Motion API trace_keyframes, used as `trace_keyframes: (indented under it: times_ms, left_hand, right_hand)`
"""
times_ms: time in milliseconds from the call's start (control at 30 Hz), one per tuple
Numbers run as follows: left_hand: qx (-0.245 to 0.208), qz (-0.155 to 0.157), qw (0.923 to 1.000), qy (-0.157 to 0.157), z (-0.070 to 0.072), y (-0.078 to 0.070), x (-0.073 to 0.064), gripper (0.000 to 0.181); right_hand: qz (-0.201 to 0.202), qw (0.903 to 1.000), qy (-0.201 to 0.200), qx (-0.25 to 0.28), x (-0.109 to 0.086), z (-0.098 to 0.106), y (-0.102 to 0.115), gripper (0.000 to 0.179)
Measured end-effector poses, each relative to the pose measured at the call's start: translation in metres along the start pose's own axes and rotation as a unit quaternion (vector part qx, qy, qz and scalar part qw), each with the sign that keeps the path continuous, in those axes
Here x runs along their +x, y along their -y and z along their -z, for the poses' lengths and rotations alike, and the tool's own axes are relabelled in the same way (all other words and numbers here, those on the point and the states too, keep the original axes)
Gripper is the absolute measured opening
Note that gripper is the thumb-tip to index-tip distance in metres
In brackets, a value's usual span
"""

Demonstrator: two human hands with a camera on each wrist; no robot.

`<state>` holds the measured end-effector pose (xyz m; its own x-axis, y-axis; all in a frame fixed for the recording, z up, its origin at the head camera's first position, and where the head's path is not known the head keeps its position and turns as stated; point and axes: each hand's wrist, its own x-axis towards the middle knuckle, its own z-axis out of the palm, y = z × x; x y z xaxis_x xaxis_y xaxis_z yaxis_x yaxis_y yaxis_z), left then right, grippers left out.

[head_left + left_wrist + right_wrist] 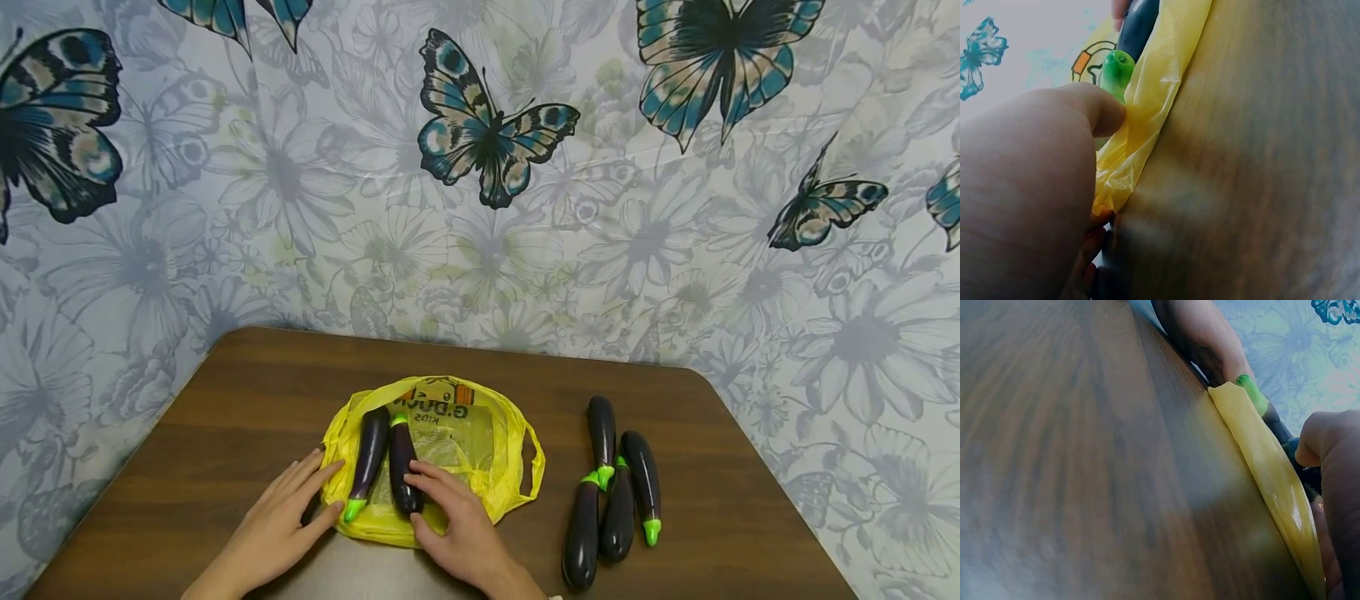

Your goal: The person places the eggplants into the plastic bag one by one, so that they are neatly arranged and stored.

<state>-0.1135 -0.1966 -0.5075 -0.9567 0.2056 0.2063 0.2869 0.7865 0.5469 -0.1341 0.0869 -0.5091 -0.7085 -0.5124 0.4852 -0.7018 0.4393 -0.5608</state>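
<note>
A yellow plastic bag (517,467) lies on the table with its mouth spread wide. Two dark purple eggplants with bright green caps are in it: the left eggplant (371,454) has its cap toward me, the right eggplant (401,454) has its cap away. My left hand (281,517) holds the bag's left edge, thumb (1107,112) inside the rim near a green cap (1118,69) and fingers outside. My right hand (461,525) grips the right eggplant near its rounded end, thumb at the front and fingers along its right side.
Several more eggplants (618,508) lie grouped on the brown wooden table (262,375), right of the bag. A bag handle loop (538,467) sticks out toward them. Behind the table's far edge hangs a butterfly-patterned wall covering (495,267).
</note>
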Motion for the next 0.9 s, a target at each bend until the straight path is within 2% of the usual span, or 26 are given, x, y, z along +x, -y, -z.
trace_keyframes:
  times_ms: [300, 467, 900]
  left_hand:
    - [-0.002, -0.001, 1.0000, 0.001, 0.0002, 0.0008, -0.0002, 0.055]
    - [-0.008, -0.002, 1.0000, 0.003, 0.0012, 0.0007, 0.0004, 0.055]
    - [0.001, -0.009, 1.0000, -0.002, -0.0004, 0.0021, -0.0003, 0.053]
  right_hand:
    - [-0.038, 0.9989, 0.002, 0.025, 0.0005, 0.0000, 0.0006, 0.042]
    - [-0.035, 0.9990, 0.008, 0.026, 0.0019, 0.0004, 0.0001, 0.037]
    - [-0.028, 0.9987, 0.039, 0.014, 0.0017, 0.0020, 0.0021, 0.038]
